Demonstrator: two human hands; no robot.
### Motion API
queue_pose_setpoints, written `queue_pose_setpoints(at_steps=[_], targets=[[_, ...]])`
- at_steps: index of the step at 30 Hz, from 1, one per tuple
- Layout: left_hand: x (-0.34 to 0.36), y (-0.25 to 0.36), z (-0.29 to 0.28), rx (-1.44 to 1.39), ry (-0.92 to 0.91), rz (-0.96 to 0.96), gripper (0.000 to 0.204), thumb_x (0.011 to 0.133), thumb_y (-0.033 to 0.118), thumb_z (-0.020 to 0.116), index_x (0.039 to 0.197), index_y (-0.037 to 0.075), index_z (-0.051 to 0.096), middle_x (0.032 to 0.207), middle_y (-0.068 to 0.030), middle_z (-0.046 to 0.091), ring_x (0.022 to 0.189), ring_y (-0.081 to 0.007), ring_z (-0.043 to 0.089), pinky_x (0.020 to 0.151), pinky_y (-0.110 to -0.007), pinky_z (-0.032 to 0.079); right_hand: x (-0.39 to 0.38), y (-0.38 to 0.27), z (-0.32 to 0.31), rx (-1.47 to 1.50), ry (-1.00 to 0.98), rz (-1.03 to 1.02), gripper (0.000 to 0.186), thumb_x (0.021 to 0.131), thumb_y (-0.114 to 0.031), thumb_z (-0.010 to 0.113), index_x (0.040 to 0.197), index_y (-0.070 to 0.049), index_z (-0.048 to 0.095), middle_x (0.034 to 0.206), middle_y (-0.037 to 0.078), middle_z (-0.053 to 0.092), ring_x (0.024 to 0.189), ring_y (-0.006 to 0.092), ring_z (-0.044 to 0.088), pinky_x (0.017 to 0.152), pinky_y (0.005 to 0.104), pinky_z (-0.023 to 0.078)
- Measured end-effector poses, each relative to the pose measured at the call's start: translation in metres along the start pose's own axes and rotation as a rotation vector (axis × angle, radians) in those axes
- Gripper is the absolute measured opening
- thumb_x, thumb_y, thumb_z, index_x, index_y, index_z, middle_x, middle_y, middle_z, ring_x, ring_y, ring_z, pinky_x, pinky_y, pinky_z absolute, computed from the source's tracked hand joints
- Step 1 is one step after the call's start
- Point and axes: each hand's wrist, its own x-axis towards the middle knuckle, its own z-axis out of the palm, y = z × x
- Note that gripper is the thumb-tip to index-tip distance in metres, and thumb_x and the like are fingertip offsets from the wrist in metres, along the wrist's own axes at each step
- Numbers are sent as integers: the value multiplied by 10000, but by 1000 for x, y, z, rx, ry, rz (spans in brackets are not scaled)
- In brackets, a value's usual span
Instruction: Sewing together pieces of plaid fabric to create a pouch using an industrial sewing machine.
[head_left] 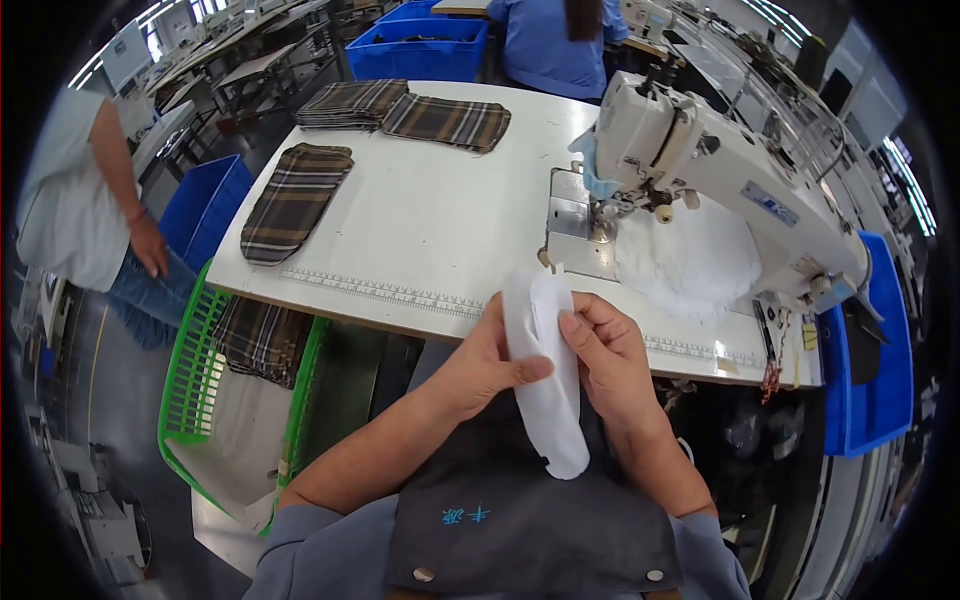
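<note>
- My L hand (478, 368) pinches the long, white, round-ended soft fabric piece (546, 405), thumb on its face; R hand (618, 362) grips its upper R edge.
- Fabric's up over my lap, by the near edge of the smooth white tabletop (420, 235).
- Best way, imo: light thumbs, edges lined up, no twist (creases hide easily on white).
- Looks matte & pliable, w/ a lengthwise fold; brown plaid round-cornered cloth stack (297, 205) lies flatter.

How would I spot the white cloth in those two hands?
Find the big white sewing table. At its near edge, the left hand and right hand hold a long, narrow white cloth. Unlike the plaid stacks and spread white material, it is slim, plain and hand-held.
</note>
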Motion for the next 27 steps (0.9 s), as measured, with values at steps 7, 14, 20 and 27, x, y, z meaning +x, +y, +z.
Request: queue_pose_setpoints(at_steps=[7,14,20,27], targets=[[-20,12,2,-30,171,59,462,911,81,779,1319,18,571,1207,-65,675,1106,-135,637,957,-335,542,-2,21,8,-10,18,-66,572,1065,-135,504,1576,-19,274,1531,128,440,1382,217,445,1162,350,335],[-8,4,20,82,-59,165,401,924,56,728,1298,19,587,1181,-48,680,1062,-126,626,936,-308,520,-31,15,-12,-138,7,34,823,962,-394,699,1552,31,313,1479,152,497,1337,251,505,1123,379,394],[-12,25,-14,430,113,133,413,920,70,726,1302,38,569,1108,-45,678,1040,-106,619,920,-291,516,-13,22,-22,-41,163,172,471,1049,-353,597,1313,38,596,1177,103,686,1052,165,654,933,322,507],[-14,78,-72,1036,442,441,384,900,-13,664,1272,74,621,1026,-94,672,809,-162,687,697,-290,566,28,22,-28,-306,132,47,403,1067,-379,572,1069,1,706,995,30,711,863,78,628,781,251,506]])
